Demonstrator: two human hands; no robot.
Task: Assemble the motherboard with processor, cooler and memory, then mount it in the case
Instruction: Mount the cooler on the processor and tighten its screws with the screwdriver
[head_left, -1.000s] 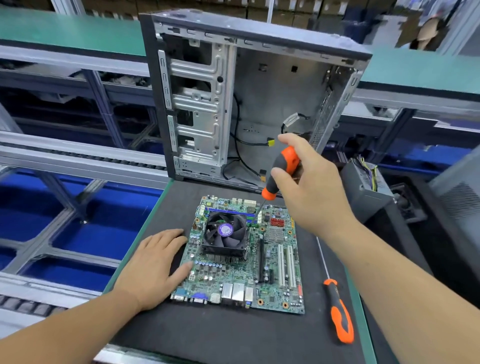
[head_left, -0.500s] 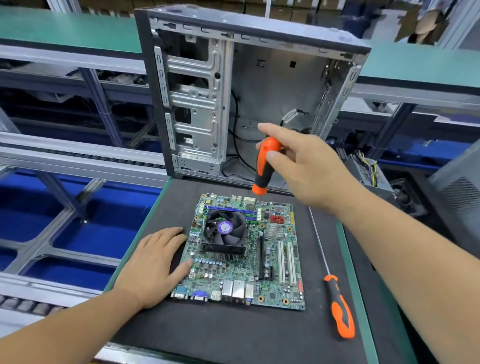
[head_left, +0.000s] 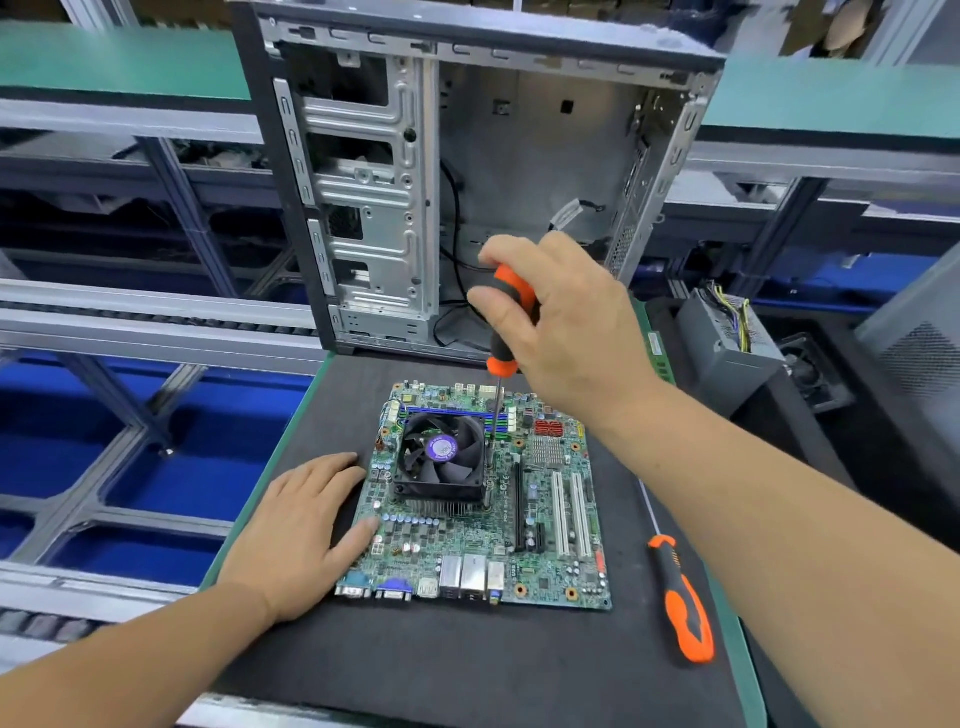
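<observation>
Head view shows a green motherboard (head_left: 483, 499) lying flat on the dark mat of the table (head_left: 467, 670). A black fan cooler (head_left: 441, 457) sits on the board. The left hand (head_left: 296, 535) lies flat with fingers spread, its thumb touching the board's left edge. The right hand (head_left: 561, 322) curls round an orange and black screwdriver (head_left: 506, 322), held upright with its tip down by the cooler's right side. A second screwdriver (head_left: 683, 603) lies on the mat, right of the board. The open case (head_left: 363, 208) stands behind the board.
</observation>
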